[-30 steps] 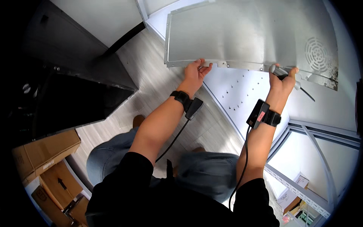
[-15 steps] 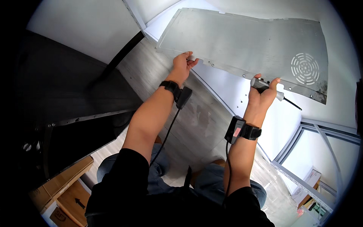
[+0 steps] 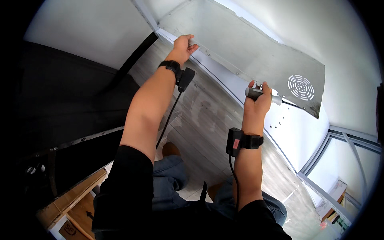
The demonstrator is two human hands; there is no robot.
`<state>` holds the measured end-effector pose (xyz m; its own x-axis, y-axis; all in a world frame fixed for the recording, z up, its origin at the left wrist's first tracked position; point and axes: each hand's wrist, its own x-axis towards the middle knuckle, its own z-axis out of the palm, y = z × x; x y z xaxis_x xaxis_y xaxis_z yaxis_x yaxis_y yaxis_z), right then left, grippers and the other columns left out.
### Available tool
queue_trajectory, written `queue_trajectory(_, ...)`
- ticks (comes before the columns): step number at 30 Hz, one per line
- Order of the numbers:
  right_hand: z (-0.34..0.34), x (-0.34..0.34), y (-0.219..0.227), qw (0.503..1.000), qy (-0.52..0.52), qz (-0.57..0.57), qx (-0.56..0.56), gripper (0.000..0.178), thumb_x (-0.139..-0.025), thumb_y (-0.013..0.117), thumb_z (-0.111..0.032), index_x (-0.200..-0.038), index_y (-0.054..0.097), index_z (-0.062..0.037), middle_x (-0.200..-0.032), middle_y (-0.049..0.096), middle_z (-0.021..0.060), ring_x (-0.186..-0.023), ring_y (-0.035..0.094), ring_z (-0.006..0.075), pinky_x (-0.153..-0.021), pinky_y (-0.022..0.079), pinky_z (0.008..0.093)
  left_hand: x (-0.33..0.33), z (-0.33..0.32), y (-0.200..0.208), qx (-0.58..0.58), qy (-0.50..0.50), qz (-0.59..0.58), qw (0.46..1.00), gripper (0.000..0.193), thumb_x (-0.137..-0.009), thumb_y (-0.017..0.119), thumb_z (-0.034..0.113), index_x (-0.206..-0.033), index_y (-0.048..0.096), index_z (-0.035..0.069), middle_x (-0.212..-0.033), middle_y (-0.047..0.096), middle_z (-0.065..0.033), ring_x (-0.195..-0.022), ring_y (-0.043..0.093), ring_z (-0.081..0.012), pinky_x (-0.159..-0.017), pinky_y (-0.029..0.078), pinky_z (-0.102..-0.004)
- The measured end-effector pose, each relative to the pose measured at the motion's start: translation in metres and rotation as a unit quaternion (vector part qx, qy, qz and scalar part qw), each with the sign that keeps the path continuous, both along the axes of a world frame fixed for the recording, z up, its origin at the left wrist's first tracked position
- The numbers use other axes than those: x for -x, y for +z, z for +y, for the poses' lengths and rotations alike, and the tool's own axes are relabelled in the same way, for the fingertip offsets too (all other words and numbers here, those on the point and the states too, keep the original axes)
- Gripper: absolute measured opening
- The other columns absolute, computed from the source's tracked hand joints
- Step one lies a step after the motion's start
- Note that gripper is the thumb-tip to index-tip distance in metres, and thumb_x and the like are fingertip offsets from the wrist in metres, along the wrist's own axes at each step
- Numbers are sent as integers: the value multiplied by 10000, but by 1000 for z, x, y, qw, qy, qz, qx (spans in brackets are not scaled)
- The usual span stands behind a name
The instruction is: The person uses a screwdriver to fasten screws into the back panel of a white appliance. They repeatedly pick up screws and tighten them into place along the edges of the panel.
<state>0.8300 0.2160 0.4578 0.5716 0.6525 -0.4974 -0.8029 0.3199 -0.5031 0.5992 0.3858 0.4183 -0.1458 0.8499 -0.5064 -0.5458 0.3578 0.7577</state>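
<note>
A wide grey sheet-metal panel with a round slotted vent near its right end is held at its near edge by both hands. My left hand pinches that edge toward the panel's left part, thumb above. My right hand closes on the edge nearer the vent and also grips a screwdriver across the palm. The screwdriver has a grey handle, and its dark shaft points right. Below the panel is a white surface with several small dark pieces, perhaps screws, on it.
A large black cabinet fills the left side, with cardboard boxes below it. A grey metal frame stands at the right, near a box on the floor. White walls surround the panel; grey wood-look floor lies beneath me.
The panel has shifted left, and its vent end now sits lower in view. Both hands moved left with it, the left one farther away, the right one slightly nearer. Both grips stayed closed.
</note>
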Motion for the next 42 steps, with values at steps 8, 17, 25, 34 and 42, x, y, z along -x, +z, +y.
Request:
queue_trajectory(8, 25, -5, -20, 1000, -14, -11, -9, 318, -804, 597, 75, -1020, 414, -70, -975, 479, 104, -875, 517, 222, -793, 540, 410, 4, 1, -18, -28, 7, -20, 999, 198, -878, 501, 42, -1033, 499, -81, -1030, 409, -167, -926, 523, -327, -873, 549, -413)
queue_trajectory(17, 30, -10, -48, 999, 7, -13, 51, 311, -765, 616, 74, -974, 440, -75, -940, 498, 92, -840, 533, 219, -679, 510, 353, -31, -72, -29, 12, -221, 213, 952, 180, -886, 503, 224, -856, 598, 74, -738, 553, 1, -691, 544, -121, -615, 425, -248)
queue_trajectory(25, 18, -19, -47, 996, 53, -23, 69, 261, -740, 632, 39, -944, 500, -59, -914, 555, 42, -730, 563, 171, -637, 478, 308, -76, -132, -47, -47, -355, 249, 900, 148, -837, 591, 140, -880, 679, 28, -754, 608, 2, -681, 548, -82, -641, 431, -215)
queue_trajectory(34, -14, -39, -68, 994, 109, -11, 27, 242, -796, 579, 53, -1014, 522, -35, -1014, 597, 95, -889, 623, 234, -724, 494, 345, -130, -168, -52, -85, -436, 265, 856, 146, -848, 593, 69, -969, 653, 13, -807, 635, -7, -708, 553, -83, -649, 428, -218)
queue_trajectory(42, -36, -65, -71, 988, 154, -20, 4, 261, -802, 584, 33, -1051, 522, -10, -1039, 607, 127, -880, 629, 250, -695, 501, 327, -164, -171, -67, -133, -490, 251, 824, 150, -903, 525, 61, -1023, 608, 26, -858, 612, -1, -752, 530, -84, -689, 414, -234)
